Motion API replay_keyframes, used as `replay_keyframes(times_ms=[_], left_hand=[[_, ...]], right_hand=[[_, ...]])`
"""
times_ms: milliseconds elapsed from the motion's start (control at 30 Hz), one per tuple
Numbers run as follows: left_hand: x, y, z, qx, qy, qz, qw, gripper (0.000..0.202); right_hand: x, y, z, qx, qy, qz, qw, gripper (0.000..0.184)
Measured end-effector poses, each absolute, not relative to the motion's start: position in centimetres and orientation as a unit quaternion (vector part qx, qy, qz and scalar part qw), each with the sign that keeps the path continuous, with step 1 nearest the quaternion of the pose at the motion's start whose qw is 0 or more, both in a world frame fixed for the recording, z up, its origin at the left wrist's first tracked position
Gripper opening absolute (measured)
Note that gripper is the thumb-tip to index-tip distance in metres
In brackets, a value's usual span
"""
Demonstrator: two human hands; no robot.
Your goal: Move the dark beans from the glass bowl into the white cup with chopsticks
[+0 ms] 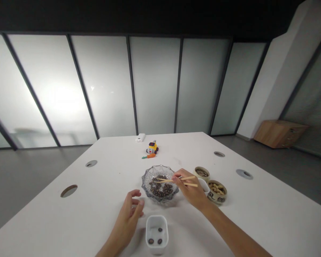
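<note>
My right hand (190, 191) grips a pair of wooden chopsticks (176, 180). Their tips reach left into a clear glass bowl (160, 183) that holds several small dark beans. A white square cup (157, 233) stands nearer to me with three dark beans in it. My left hand (128, 216) rests on the white table (96, 210) just left of the cup, fingers loosely curled and apart, with nothing in it.
To the right of the bowl stand two round tins, one with peanuts (217, 191) and one with dark seeds (202, 173), plus a small white cup (204, 185). Farther back lie a toy car (152, 147), a toy carrot (149, 156) and a white box (140, 137). Round cable holes dot the table.
</note>
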State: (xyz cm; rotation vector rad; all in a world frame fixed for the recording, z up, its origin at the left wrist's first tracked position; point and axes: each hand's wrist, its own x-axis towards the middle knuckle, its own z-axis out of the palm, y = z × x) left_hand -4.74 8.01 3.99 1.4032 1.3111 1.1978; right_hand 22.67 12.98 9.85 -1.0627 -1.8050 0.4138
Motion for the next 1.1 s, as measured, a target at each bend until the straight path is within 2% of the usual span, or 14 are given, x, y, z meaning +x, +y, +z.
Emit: replay_keyframes(times_ms=[233, 333, 600, 800, 867, 1033, 1100], left_hand=[[-4.5, 8.9, 4.4, 0.560, 0.490, 0.474, 0.470, 0.084], [-4.3, 8.8, 4.8, 0.564, 0.470, 0.477, 0.483, 0.088], [-3.9, 8.5, 4.9, 0.585, 0.483, 0.468, 0.453, 0.079], [-4.4, 7.7, 4.9, 0.606, 0.472, 0.447, 0.459, 0.068], [-4.8, 7.4, 4.9, 0.643, 0.434, 0.440, 0.453, 0.075], [-5.3, 6.7, 4.6, 0.741, 0.353, 0.388, 0.419, 0.115], [-5.1, 6.5, 4.8, 0.764, 0.350, 0.356, 0.408, 0.119]], right_hand=[[23.5, 11.0, 9.0, -0.453, -0.717, 0.149, 0.508, 0.048], [23.7, 11.2, 9.4, -0.477, -0.681, 0.157, 0.533, 0.046], [23.2, 11.0, 9.8, -0.465, -0.713, 0.174, 0.496, 0.051], [22.8, 11.0, 9.1, -0.432, -0.732, 0.186, 0.492, 0.043], [22.8, 11.1, 8.9, -0.427, -0.736, 0.181, 0.493, 0.041], [22.9, 11.0, 9.1, -0.416, -0.736, 0.189, 0.499, 0.039], [22.8, 10.9, 9.4, -0.410, -0.736, 0.193, 0.503, 0.038]])
